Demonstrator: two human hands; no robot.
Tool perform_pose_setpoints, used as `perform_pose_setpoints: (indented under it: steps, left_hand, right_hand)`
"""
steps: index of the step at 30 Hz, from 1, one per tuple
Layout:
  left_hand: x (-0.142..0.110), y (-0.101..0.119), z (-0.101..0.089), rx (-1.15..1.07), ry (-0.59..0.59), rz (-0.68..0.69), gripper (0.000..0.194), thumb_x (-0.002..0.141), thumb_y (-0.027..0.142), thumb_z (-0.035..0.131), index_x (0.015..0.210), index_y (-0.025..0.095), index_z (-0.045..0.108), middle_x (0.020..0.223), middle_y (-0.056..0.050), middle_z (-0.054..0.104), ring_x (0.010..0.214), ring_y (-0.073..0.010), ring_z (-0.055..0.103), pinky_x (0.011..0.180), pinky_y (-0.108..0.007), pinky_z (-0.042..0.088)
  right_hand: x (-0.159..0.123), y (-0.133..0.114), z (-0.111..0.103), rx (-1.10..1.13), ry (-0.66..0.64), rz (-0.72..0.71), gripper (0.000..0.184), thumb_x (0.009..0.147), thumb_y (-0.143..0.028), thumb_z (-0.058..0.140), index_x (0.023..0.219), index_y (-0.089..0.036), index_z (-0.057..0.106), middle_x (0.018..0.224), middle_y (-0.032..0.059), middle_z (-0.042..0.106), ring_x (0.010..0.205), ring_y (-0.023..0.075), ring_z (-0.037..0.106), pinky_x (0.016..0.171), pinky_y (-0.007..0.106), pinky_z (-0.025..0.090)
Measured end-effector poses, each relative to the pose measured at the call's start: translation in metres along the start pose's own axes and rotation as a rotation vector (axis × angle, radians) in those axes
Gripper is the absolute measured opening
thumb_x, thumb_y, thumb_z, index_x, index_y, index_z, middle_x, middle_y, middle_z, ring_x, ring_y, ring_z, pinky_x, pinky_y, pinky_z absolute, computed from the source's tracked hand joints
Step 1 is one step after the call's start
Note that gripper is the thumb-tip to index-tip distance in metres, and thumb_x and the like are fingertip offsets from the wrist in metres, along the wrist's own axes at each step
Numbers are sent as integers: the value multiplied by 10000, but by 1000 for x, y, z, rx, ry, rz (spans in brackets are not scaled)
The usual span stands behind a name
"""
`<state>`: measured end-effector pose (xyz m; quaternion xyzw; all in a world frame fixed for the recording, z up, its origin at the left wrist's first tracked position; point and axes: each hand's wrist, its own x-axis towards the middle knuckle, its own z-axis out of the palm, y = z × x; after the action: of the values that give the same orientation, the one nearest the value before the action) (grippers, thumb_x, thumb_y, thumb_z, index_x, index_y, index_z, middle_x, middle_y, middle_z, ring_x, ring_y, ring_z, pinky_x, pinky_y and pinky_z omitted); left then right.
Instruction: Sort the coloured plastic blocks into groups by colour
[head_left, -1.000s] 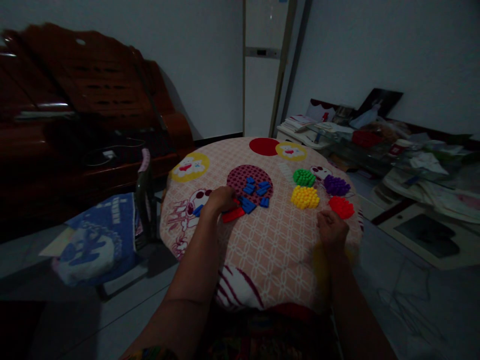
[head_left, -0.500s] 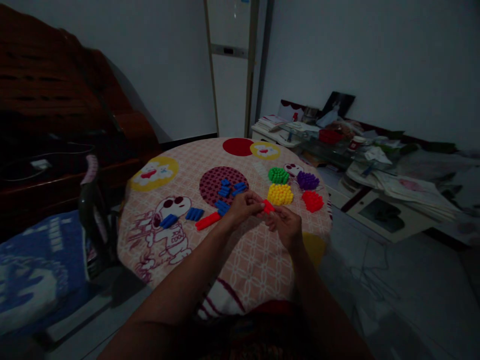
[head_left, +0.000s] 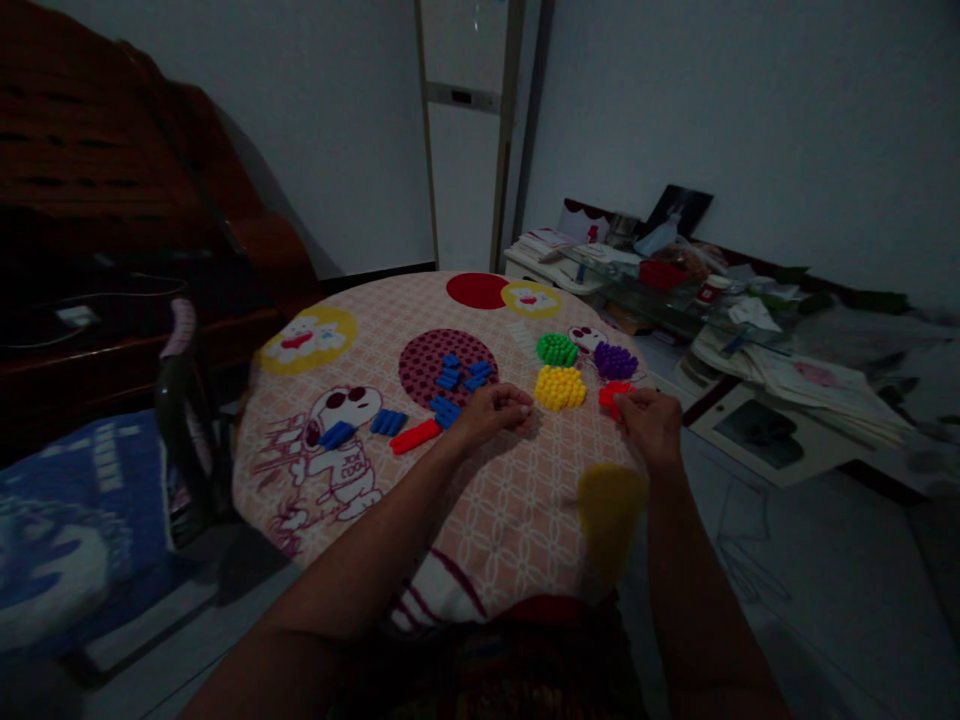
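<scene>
The right hand (head_left: pixel 652 424) touches the red pile (head_left: pixel 610 394); the left hand (head_left: pixel 487 414) curls beside blue sticks (head_left: pixel 444 410). Whether either's fingers grasp anything, I cannot tell.

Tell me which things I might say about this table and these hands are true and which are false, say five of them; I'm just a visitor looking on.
1. The right hand is at the red pile. True.
2. Both hands are at the red pile. False: the left hand is over the cloth, to the left of the yellow pile.
3. A long red bar lies near some blue pieces. True.
4. The blue pieces lie to the right of the yellow pile. False: they lie to its left.
5. The yellow pile is nearer the person than the green pile. True.
</scene>
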<state>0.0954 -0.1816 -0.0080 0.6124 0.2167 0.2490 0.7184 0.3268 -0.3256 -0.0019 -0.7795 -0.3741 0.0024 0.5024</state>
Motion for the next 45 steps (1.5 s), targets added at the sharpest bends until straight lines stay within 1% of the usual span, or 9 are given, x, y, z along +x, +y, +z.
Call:
perform_pose_setpoints:
  steps: [4,10,16,25,29,32,36,41,45]
  left_hand:
    - [0,0,-1,6,3,11,311,697,293,824,896,115,664,688,-12,690,600,-110,662,617,-219,523]
    - [1,-2,-5,17,8,6,286,701,279,813,884,119,662,685,-9,689,590,-104,652,617,-220,526]
    - [2,-5,-11,30,28,25,243,721,248,784,893,119,672,709,-11,688,595,-107,652,619,-224,524]
    - [2,-7,-15,312,78,81,113,791,179,670,888,123,687,626,-4,648,549,-122,608,582,-232,471]
    - [0,-2,-22,706,199,210,52,752,143,681,789,144,717,652,-13,669,635,-134,609,631,-228,443]
    - [0,4,-31,811,315,274,93,773,156,641,805,156,728,730,-18,710,688,-139,622,662,-234,457]
    - [-1,13,-61,641,582,357,164,813,236,597,851,147,729,731,-24,713,647,-136,626,612,-230,470]
    - [-10,17,-124,303,963,375,188,755,263,594,853,144,703,677,-8,680,527,-102,565,509,-200,436]
    - [-15,14,-149,180,1090,357,182,708,248,600,831,142,684,628,8,647,450,-75,500,465,-185,396]
  right_hand:
    - [29,-3,-10,-464,-31,-21,214,745,-345,671,596,-193,690,589,60,675,608,204,641,574,293,438]
    - [45,-15,5,-763,-165,26,204,768,-303,671,604,-188,709,652,111,696,699,252,682,617,319,451]
    - [50,-13,16,-887,-195,30,195,806,-271,618,750,-157,766,766,165,725,794,281,704,667,340,483]
    - [32,-7,16,-823,2,-144,272,863,-386,607,836,-149,737,805,159,714,764,267,663,684,349,438]
    - [11,-19,21,-561,37,-228,347,872,-476,572,807,-171,722,734,106,695,691,229,630,650,318,405]
    - [-15,-30,38,-305,-165,-317,338,872,-463,567,749,-177,699,687,71,684,632,193,614,609,287,398]
    - [-50,-49,75,-123,-487,-491,233,909,-329,559,810,-180,707,797,74,716,724,185,651,689,282,447]
    - [-74,-89,119,-146,-651,-716,205,890,-200,593,1063,-194,702,993,91,708,899,207,646,821,312,468]
    - [-87,-130,151,-231,-795,-819,264,904,-124,508,1097,-192,675,1084,89,687,980,212,634,846,309,464]
